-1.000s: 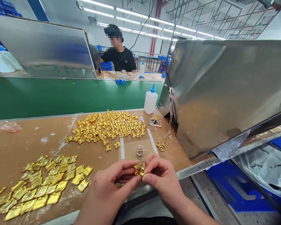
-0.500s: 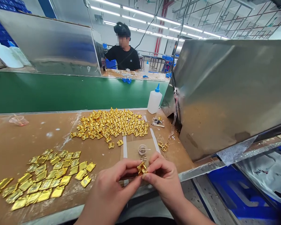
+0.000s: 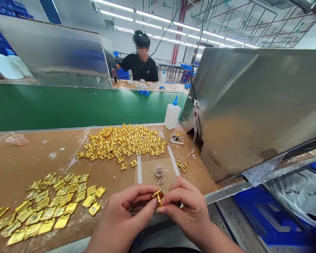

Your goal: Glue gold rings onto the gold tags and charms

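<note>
My left hand (image 3: 126,214) and my right hand (image 3: 185,207) meet at the near edge of the brown worktable (image 3: 28,158). Both pinch one small gold piece (image 3: 158,196) between their fingertips. Just beyond the hands stands a small clear cup (image 3: 158,170) on a taped cardboard patch. A heap of small gold pieces (image 3: 123,142) lies at the table's middle. Flat gold plates (image 3: 50,203) lie in rows at the near left. A few gold rings (image 3: 183,166) lie to the right of the cup.
A white glue bottle with a blue cap (image 3: 172,114) stands at the table's back. A tilted steel panel (image 3: 252,105) rises on the right, a green conveyor belt (image 3: 68,105) runs behind. A person in a black shirt (image 3: 139,65) sits across it. Blue crates (image 3: 274,211) sit low right.
Both hands have dropped slightly toward me with the gold piece still pinched between them, and the piece has turned in the fingertips. The view has shifted a little.
</note>
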{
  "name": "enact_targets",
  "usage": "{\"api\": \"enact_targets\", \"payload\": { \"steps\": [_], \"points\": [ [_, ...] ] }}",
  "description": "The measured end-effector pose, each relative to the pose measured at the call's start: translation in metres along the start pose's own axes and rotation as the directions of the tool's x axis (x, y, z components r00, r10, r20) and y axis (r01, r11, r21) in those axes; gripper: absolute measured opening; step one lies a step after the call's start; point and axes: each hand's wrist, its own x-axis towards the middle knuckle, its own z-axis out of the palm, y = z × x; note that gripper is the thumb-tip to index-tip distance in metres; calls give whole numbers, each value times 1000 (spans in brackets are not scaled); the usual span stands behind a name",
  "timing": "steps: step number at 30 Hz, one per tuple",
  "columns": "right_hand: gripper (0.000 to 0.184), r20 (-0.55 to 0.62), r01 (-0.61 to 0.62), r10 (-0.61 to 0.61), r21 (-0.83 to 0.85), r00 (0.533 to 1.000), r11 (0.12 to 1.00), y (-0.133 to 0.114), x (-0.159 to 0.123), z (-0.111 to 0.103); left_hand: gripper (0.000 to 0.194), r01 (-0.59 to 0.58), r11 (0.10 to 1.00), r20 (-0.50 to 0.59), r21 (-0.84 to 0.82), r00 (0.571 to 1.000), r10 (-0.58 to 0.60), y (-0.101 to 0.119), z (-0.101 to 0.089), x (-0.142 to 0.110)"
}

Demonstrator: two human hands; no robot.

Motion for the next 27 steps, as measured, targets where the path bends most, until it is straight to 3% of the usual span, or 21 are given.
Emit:
{"api": "enact_targets", "payload": {
  "steps": [6, 10, 13, 17, 27],
  "points": [
    [8, 92, 164, -156, -88, 983, 982, -5, 2, 0, 14, 5, 994, 68, -110, 998, 3, -18, -8, 9],
    [36, 85, 78, -81, 46, 993, 996, -2, -1, 1, 28, 118, 943, 81, -311, 992, -97, -17, -5, 6],
    [52, 142, 17, -31, 96, 989, 995, -2, -1, 0, 34, 238, 882, 133, -406, 971, -201, -10, -1, 0],
    [47, 178, 33, -47, 82, 983, 996, -8, 2, -1, 34, 267, 847, 149, -459, 963, -223, -8, 1, -3],
    [42, 233, 85, -82, -3, 969, 996, -10, 7, -6, 40, 218, 891, 92, -398, 976, -198, -7, 1, -3]
  ]
}}
